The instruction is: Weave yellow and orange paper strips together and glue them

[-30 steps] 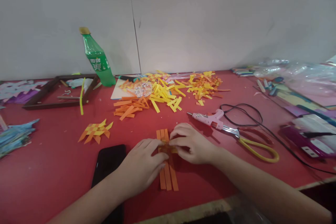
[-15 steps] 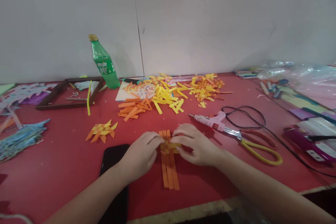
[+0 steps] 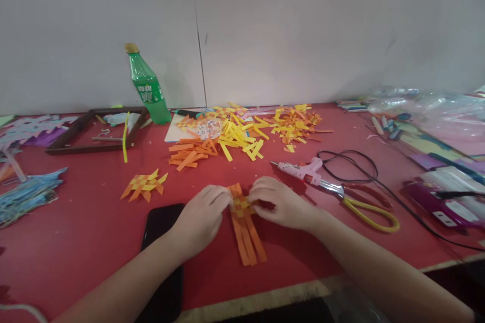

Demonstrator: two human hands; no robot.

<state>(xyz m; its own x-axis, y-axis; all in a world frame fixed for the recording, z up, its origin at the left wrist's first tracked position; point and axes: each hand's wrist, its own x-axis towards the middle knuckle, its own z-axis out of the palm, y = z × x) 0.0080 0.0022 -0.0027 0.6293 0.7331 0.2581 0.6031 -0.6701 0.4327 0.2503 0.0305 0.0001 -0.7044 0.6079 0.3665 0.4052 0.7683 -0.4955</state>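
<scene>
A woven piece of orange and yellow paper strips is between my hands on the red table. Its orange strips run toward me, with their near ends fanned a little; a small checkered patch forms its upper part. My left hand pinches its left edge. At the right edge, my right hand has its fingers closed on the yellow strip ends. The fingertips partly hide both sides of the weave. A woven paper star in the same colours lies to the left, beyond a black phone under my left forearm.
Piles of yellow strips and orange strips lie ahead. A pink glue gun, scissors with a yellow handle and a black cord are at right. Behind stand a green bottle and a brown frame.
The woven piece has turned slightly, its near ends swinging right and spreading apart. My fingers have shifted outward, so more of the checkered patch shows. The view has moved slightly.
</scene>
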